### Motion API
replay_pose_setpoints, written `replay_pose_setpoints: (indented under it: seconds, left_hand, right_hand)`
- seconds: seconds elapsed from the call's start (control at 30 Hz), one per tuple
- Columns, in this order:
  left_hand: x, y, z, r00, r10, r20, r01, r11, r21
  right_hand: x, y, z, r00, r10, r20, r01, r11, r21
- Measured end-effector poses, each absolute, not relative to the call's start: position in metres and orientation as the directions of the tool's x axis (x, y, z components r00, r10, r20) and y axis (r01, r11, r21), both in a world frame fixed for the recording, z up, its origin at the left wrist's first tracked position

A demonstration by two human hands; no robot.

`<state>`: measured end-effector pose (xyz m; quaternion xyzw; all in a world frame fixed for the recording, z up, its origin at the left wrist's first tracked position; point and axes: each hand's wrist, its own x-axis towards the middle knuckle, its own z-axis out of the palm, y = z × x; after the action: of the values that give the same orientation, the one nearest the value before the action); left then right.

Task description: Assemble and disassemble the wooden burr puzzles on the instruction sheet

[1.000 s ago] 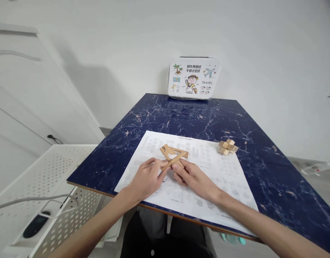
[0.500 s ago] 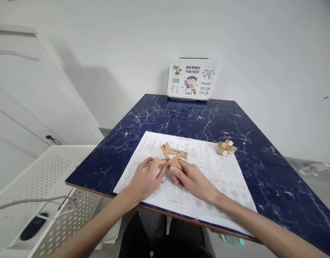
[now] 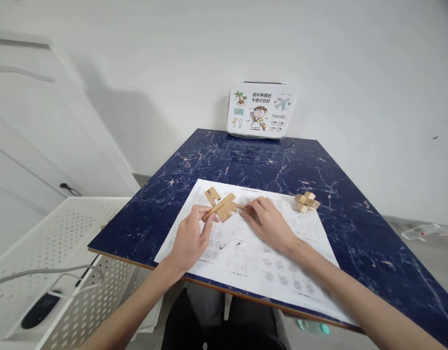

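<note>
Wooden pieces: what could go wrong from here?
Left hand pinches the crossed pieces near one end; they might twist or slip. Right hand hides part of the strip; a slip there could go unseen. Block cluster sits at the sheet's far right corner; tugging could shift it.

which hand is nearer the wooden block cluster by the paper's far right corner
Right: the right hand is left of and a little below the cluster in the picture; the left hand is farther left.

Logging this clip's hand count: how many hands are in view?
2. The left hand grips a narrow wooden bar; the right hand holds a wooden piece. Both are over the printed sheet; neither is hidden.
</note>
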<state>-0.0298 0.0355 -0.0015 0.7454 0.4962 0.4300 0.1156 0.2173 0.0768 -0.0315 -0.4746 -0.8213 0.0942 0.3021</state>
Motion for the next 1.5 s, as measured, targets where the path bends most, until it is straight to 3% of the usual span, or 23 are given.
replay_pose_setpoints:
  seconds: [0.33, 0.43, 0.53, 0.6, 0.67, 1.1, 1.33, 1.5]
  left_hand:
    - [-0.033, 0.037, -0.005, 0.141, 0.833, 0.535, 0.645, -0.488, 0.589]
    - [-0.034, 0.036, -0.005, 0.138, 0.823, 0.551, 0.637, -0.5, 0.587]
    - [-0.033, 0.034, -0.004, 0.162, 0.816, 0.555, 0.615, -0.523, 0.59]
    - [-0.032, 0.033, -0.004, 0.205, 0.809, 0.551, 0.593, -0.551, 0.587]
    - [-0.032, 0.031, -0.005, 0.249, 0.803, 0.541, 0.57, -0.573, 0.589]
    - [-0.038, 0.026, -0.001, 0.261, 0.866, 0.427, 0.356, -0.498, 0.791]
    - [-0.035, 0.028, 0.003, 0.263, 0.863, 0.431, 0.312, -0.499, 0.808]
    - [-0.035, 0.029, 0.009, 0.327, 0.862, 0.387, 0.397, -0.497, 0.771]
  right_hand:
    - [0.224, 0.076, -0.017, -0.254, 0.925, 0.282, 0.658, 0.379, -0.651]
    - [0.227, 0.073, -0.001, -0.197, 0.96, 0.197, 0.41, 0.264, -0.873]
    - [0.225, 0.066, 0.012, -0.362, 0.925, 0.114, -0.015, 0.117, -0.993]
    - [0.22, 0.06, 0.016, -0.462, 0.883, 0.087, -0.158, 0.015, -0.987]
    - [0.215, 0.054, 0.016, -0.515, 0.855, 0.059, -0.197, -0.051, -0.979]
    - [0.217, 0.049, 0.015, -0.694, 0.72, 0.017, -0.28, -0.247, -0.928]
    - [0.209, 0.046, 0.01, -0.712, 0.702, 0.016, -0.373, -0.36, -0.855]
    - [0.203, 0.044, -0.004, -0.756, 0.654, 0.034, -0.37, -0.384, -0.846]
